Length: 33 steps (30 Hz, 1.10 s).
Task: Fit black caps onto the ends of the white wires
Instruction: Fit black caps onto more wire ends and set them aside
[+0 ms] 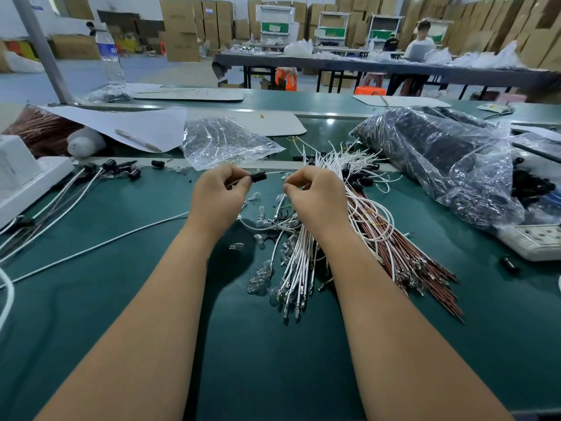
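Left hand (220, 189): fingers curled, pinching a black cap (258, 177) with a thin wire end projecting from it toward the right. Right hand (315, 192): fingertips pinched together, apparently on a thin wire; contents too small to confirm. Beneath and right of the hands, a bundle of white wires (299, 262) lies on the green tabletop (121, 299) beside brown wires (403, 253). Loose black caps (133, 173) sit far left.

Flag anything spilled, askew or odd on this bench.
Small clear glass bulbs lie scattered loose on the green mat among the white wires, and one stray black cap lies alone near the power strip. Nothing looks damaged.
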Available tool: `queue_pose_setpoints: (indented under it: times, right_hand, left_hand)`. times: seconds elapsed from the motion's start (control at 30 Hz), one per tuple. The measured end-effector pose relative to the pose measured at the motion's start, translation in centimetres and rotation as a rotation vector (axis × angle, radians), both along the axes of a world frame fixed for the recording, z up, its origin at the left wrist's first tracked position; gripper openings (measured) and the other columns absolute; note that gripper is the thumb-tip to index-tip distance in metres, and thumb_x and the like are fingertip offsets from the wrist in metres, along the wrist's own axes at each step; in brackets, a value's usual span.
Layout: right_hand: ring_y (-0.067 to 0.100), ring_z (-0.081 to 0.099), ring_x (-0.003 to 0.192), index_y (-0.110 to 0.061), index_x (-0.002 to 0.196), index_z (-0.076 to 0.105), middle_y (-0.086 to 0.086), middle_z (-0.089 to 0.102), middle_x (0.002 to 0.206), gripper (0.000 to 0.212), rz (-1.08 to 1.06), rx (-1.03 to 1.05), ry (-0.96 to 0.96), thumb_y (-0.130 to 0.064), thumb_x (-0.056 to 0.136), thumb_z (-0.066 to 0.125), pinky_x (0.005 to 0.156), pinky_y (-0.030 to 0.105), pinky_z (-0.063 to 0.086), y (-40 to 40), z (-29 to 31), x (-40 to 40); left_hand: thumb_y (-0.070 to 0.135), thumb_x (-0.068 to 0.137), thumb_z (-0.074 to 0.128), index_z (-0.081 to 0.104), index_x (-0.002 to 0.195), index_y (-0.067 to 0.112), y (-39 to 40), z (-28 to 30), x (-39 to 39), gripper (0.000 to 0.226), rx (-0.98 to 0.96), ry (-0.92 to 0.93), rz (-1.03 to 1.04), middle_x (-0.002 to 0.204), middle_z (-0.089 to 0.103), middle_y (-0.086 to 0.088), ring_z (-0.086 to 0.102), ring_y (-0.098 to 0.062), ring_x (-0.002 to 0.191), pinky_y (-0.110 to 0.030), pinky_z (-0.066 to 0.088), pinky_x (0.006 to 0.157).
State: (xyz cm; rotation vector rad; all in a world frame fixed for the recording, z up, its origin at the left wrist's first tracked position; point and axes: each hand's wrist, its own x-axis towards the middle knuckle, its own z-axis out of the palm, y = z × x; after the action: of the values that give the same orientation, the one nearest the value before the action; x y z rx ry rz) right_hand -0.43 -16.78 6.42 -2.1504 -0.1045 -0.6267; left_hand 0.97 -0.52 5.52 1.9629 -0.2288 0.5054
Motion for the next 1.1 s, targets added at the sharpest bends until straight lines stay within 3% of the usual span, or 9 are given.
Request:
queue_pose_setpoints:
  times: [0.1,0.27,0.67,0.8,0.9,1.03,1.1]
  right_hand:
    - [0.011,0.063,0.068,-0.021,0.097,0.07,-0.01,0.065,0.077,0.015,0.006,0.049,-0.059,-0.016,0.083,0.072,0.068,0.037,0.057,-0.06,0.08,-0.09]
    - [0.006,0.06,0.066,-0.017,0.09,0.073,-0.01,0.065,0.074,0.006,0.019,0.051,-0.144,-0.015,0.086,0.068,0.068,0.031,0.055,0.07,0.1,-0.19]
    - [0.006,0.062,0.074,-0.017,0.091,0.069,-0.01,0.065,0.078,0.007,0.04,0.166,-0.084,-0.011,0.09,0.065,0.071,0.022,0.053,0.04,0.35,-0.24]
    - [0.007,0.06,0.07,-0.017,0.086,0.067,-0.007,0.065,0.077,0.006,0.066,0.265,-0.058,-0.012,0.089,0.067,0.071,0.022,0.053,0.09,0.55,-0.36]
    - [0.006,0.059,0.066,-0.019,0.08,0.067,-0.005,0.066,0.073,0.012,0.09,0.37,-0.042,-0.009,0.086,0.07,0.069,0.02,0.053,0.04,0.71,-0.4]
    - [0.004,0.058,0.064,-0.019,0.08,0.067,-0.006,0.065,0.072,0.014,0.095,0.336,-0.06,-0.007,0.086,0.07,0.067,0.017,0.051,0.15,0.7,-0.37]
    - [0.003,0.057,0.064,-0.019,0.079,0.065,-0.009,0.063,0.071,0.015,0.079,0.269,-0.084,-0.007,0.087,0.069,0.066,0.017,0.051,0.22,0.6,-0.33]
  left_hand:
    - [0.013,0.091,0.061,0.064,0.083,0.022,0.01,-0.06,0.06,0.012,0.007,0.003,0.0,0.075,0.065,-0.009,0.05,-0.011,0.06,-0.015,0.04,0.056]
    - [0.012,0.091,0.061,0.064,0.084,0.021,-0.04,-0.08,0.0,0.012,0.015,0.009,-0.01,0.082,0.068,-0.016,0.055,-0.016,0.069,-0.024,0.044,0.063]
    - [0.017,0.091,0.062,0.064,0.081,0.028,-0.24,-0.17,0.07,0.015,0.022,0.005,-0.043,0.081,0.067,-0.009,0.056,-0.02,0.073,-0.036,0.048,0.072]
    - [0.017,0.09,0.063,0.063,0.08,0.03,-0.2,-0.24,0.14,0.017,0.015,-0.027,-0.037,0.071,0.06,0.005,0.052,-0.014,0.067,-0.033,0.044,0.068]
    - [0.018,0.09,0.064,0.065,0.083,0.025,-0.23,-0.27,0.13,0.01,0.034,-0.069,0.003,0.065,0.055,0.018,0.048,-0.001,0.06,-0.025,0.039,0.063]
    - [0.017,0.089,0.064,0.069,0.089,0.02,-0.34,0.05,-0.33,0.005,0.121,-0.156,0.078,0.072,0.057,0.022,0.053,0.009,0.068,-0.01,0.038,0.066]
    - [0.014,0.089,0.064,0.071,0.093,0.013,-0.39,0.29,-0.56,0.008,0.171,-0.225,0.095,0.076,0.061,0.015,0.056,0.003,0.074,-0.013,0.042,0.071]
